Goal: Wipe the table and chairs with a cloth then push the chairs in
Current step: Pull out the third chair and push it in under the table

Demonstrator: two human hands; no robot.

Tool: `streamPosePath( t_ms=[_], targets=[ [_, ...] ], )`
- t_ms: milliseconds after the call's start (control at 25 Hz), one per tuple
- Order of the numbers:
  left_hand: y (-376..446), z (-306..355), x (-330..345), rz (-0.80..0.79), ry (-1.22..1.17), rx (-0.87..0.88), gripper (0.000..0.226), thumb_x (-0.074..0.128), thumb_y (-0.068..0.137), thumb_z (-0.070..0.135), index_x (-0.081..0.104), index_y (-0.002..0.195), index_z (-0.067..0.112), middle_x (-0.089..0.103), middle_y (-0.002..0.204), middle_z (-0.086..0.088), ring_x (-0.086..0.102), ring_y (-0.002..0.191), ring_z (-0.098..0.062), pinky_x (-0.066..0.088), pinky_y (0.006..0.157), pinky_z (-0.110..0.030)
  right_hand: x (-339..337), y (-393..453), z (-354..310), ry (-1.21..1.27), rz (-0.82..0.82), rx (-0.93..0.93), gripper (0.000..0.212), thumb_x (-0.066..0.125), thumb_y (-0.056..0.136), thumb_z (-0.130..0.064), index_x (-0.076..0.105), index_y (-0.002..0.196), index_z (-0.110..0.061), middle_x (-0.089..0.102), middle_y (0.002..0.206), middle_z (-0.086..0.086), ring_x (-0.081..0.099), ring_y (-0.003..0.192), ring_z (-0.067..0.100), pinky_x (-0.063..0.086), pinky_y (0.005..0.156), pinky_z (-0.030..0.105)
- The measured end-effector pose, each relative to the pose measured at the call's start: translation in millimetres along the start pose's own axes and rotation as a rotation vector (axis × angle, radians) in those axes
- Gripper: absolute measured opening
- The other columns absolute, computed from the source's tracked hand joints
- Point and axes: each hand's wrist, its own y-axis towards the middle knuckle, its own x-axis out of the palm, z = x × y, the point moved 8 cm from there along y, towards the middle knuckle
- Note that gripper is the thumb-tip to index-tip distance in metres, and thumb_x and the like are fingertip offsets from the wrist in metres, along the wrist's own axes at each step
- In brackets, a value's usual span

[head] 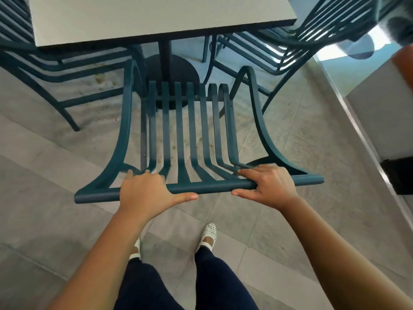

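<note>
A dark teal metal slatted chair (192, 121) stands in front of me, its seat facing the light grey square table (156, 14). My left hand (145, 191) grips the top rail of the chair's back at its left part, fingers over the rail and thumb under it. My right hand (270, 186) grips the same rail further right. The front of the chair's seat lies just short of the table's near edge, by the black pedestal base (169, 74). No cloth is in view.
Another teal chair (44, 63) stands at the table's left side and a third (290, 45) at its right. A low grey wall with a metal edge (368, 139) runs along the right. The tiled floor (55, 198) shows brown stains near the table.
</note>
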Motion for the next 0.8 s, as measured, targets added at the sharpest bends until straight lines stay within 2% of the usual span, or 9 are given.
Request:
streamPosePath(
  t_ms=[40,120,200,360,440,480,560,680,800],
  targets=[
    [2,8,0,0.001,0.030,-0.005,0.128,-0.002,0.040,0.102,0.054,0.128,0.027,0.054,0.133,0.000,0.045,0.127,-0.025,0.028,0.107,-0.052,-1,1,9,0.001,0.000,-0.017,0.075,0.027,0.081,-0.080,0.070,0.106,-0.025,0.072,0.083,-0.007,0.067,0.072,0.012,0.053,0.056,0.028],
    [5,24,-3,-0.010,0.035,-0.030,0.135,-0.007,0.040,0.101,0.035,0.143,0.025,0.029,0.153,0.000,0.017,0.143,-0.027,0.008,0.111,-0.059,-3,5,27,-0.016,0.002,-0.055,0.077,0.026,0.080,-0.081,0.070,0.108,-0.024,0.072,0.099,-0.006,0.069,0.082,0.014,0.055,0.063,0.027],
    [10,36,-7,-0.022,0.002,-0.061,0.138,-0.009,0.039,0.101,0.031,0.145,0.023,0.025,0.154,0.000,0.013,0.144,-0.027,0.006,0.111,-0.060,-4,11,43,-0.055,-0.016,-0.072,0.084,0.020,0.079,-0.083,0.068,0.113,-0.023,0.068,0.114,-0.003,0.068,0.090,0.018,0.054,0.068,0.030],
    [17,59,-11,0.000,-0.012,-0.091,0.137,-0.006,0.042,0.101,0.033,0.144,0.020,0.029,0.152,-0.002,0.017,0.143,-0.023,0.010,0.112,-0.056,0,21,75,-0.154,-0.194,-0.013,0.103,0.007,0.071,-0.090,0.047,0.137,-0.022,0.049,0.140,0.005,0.050,0.126,0.024,0.045,0.099,0.047],
    [19,69,-17,0.028,-0.034,-0.107,0.130,-0.003,0.043,0.101,0.052,0.131,0.023,0.056,0.131,-0.002,0.046,0.127,-0.022,0.032,0.105,-0.045,-3,24,90,-0.180,-0.219,-0.006,0.108,-0.002,0.065,-0.092,0.059,0.122,-0.024,0.068,0.106,0.000,0.065,0.094,0.019,0.054,0.076,0.034],
    [20,73,-21,0.051,-0.050,-0.115,0.120,0.000,0.043,0.101,0.063,0.112,0.025,0.067,0.105,0.001,0.059,0.103,-0.019,0.044,0.088,-0.036,-7,27,94,-0.199,-0.201,-0.022,0.105,-0.003,0.064,-0.092,0.066,0.105,-0.024,0.067,0.080,-0.005,0.063,0.071,0.014,0.050,0.059,0.027],
    [23,81,-27,0.067,-0.109,-0.121,0.097,0.009,0.046,0.100,0.063,0.074,0.024,0.059,0.067,0.007,0.056,0.065,-0.011,0.041,0.056,-0.025,-12,31,99,-0.212,-0.139,-0.059,0.093,0.003,0.068,-0.091,0.066,0.072,-0.023,0.051,0.053,-0.010,0.049,0.045,0.008,0.031,0.041,0.019],
    [27,88,-29,0.058,-0.135,-0.090,0.086,0.017,0.049,0.099,0.056,0.064,0.024,0.053,0.059,0.008,0.051,0.057,-0.008,0.038,0.051,-0.023,-17,35,107,-0.180,-0.074,-0.072,0.079,0.017,0.074,-0.087,0.058,0.056,-0.022,0.042,0.045,-0.012,0.037,0.037,0.006,0.012,0.040,0.014],
    [33,95,-29,0.035,-0.103,-0.052,0.079,0.022,0.055,0.096,0.057,0.071,0.027,0.053,0.061,0.010,0.053,0.060,-0.007,0.038,0.052,-0.022,-18,35,117,-0.162,-0.031,-0.131,0.069,0.030,0.076,-0.082,0.058,0.058,-0.021,0.046,0.048,-0.010,0.041,0.039,0.008,0.021,0.041,0.015]
  ],
)
